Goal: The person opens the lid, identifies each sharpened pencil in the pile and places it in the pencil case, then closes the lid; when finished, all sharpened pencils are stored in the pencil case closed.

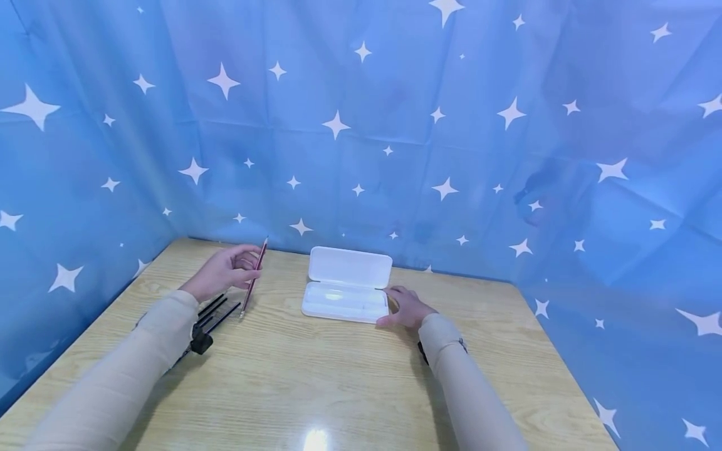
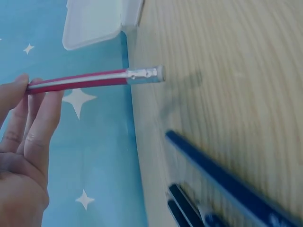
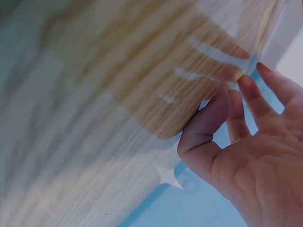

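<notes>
Left hand (image 1: 222,270) pinching red pencil (image 1: 253,277); right hand (image 1: 407,307), fingers relaxed, touching right end of open white case (image 1: 346,284).

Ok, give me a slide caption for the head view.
Left hand holds a red pencil; right hand rests against an open white case.

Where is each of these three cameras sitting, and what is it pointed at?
Head: worn on the head, looking forward and down at the table, the open white case and both hands and sleeves.
Left wrist: beside the left hand, facing the red pencil that its fingers pinch.
Right wrist: under the right hand, facing table and case edge; blurred.
Head and left wrist views share the pencil, case and dark pens.
</notes>
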